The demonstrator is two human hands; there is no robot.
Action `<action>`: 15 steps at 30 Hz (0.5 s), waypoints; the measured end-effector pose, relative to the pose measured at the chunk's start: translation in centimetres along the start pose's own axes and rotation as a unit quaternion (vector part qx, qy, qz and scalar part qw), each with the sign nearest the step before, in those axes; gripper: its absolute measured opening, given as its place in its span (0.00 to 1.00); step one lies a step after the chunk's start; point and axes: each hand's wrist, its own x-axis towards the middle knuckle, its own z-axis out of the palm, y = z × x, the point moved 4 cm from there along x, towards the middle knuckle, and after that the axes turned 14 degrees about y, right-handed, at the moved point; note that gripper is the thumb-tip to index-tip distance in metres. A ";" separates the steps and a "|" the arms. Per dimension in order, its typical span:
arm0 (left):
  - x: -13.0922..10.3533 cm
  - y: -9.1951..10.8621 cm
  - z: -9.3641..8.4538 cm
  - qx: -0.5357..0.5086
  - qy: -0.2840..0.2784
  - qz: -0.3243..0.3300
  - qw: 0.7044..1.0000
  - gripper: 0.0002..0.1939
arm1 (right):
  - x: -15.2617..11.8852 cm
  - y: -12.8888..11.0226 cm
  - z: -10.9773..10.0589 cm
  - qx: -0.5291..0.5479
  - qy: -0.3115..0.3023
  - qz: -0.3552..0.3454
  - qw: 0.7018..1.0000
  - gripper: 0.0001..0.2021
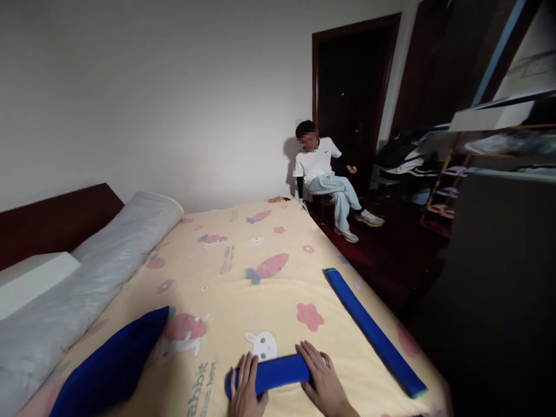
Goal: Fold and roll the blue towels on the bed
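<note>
On the bed before me lies a narrow strip of folded blue cloth (282, 373). My left hand (247, 387) is closed over its left end, fingers across the top and thumb at the near edge. Gripping the right end is my right hand (322, 375), its fingertips over the far edge. A second, longer folded blue cloth (376, 333) runs along the bed's right side, apart from my hands. To the left, a dark blue cloth (115, 365) is spread out, partly cut off by the frame's bottom edge.
A cream bedsheet (243, 307) with rabbit and carrot prints covers the bed. A grey pillow or bedding roll (117, 255) and a white box (37, 278) lie by the headboard (56, 217). A person (319, 162) sits beyond the bed. Shelves with shoes (449, 191) stand at right.
</note>
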 end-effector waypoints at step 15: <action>0.9 -2.5 0.3 -0.014 -0.019 0.027 0.999 0.43 | 3.0 -2.2 -4.7 0.009 -0.077 -0.023 0.997 0.40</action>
